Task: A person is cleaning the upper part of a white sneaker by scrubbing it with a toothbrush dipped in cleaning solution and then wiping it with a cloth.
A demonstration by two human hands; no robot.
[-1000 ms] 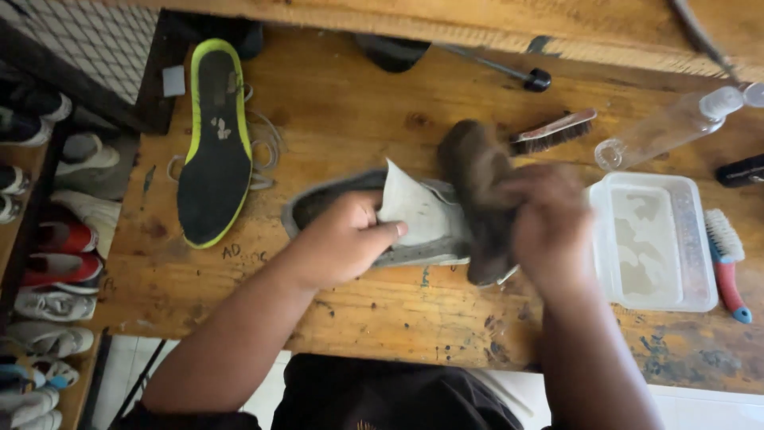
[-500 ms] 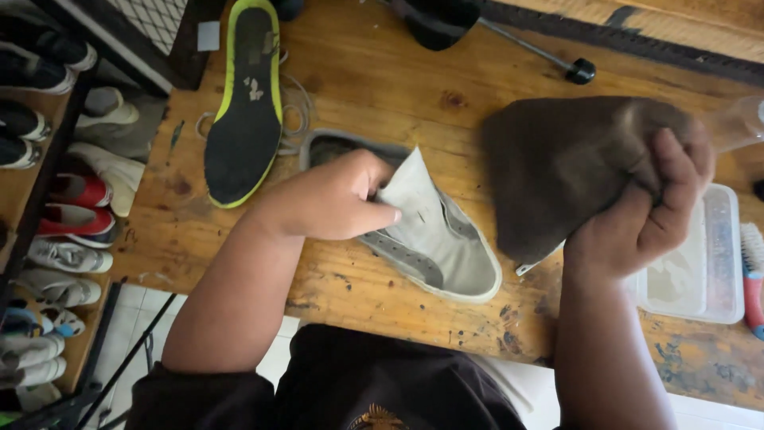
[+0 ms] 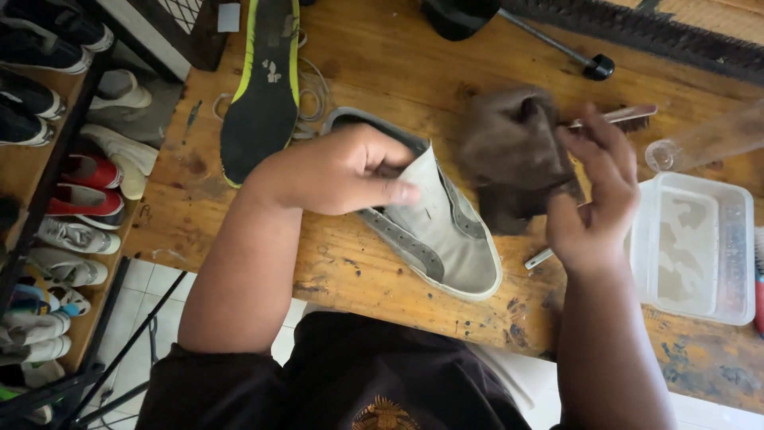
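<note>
Pinching grey shoe (image 3: 446, 239) tongue, left hand (image 3: 350, 171); right hand (image 3: 593, 199) fingers loosely grip brown cloth (image 3: 509, 155). Risk: cloth slips, shoe tips off table (image 3: 239, 239) near edge.

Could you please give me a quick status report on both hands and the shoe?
Left hand grips grey shoe by its opening, on the wooden table. Right hand holds brown cloth above it. Nothing between cloth and shoe.
</note>
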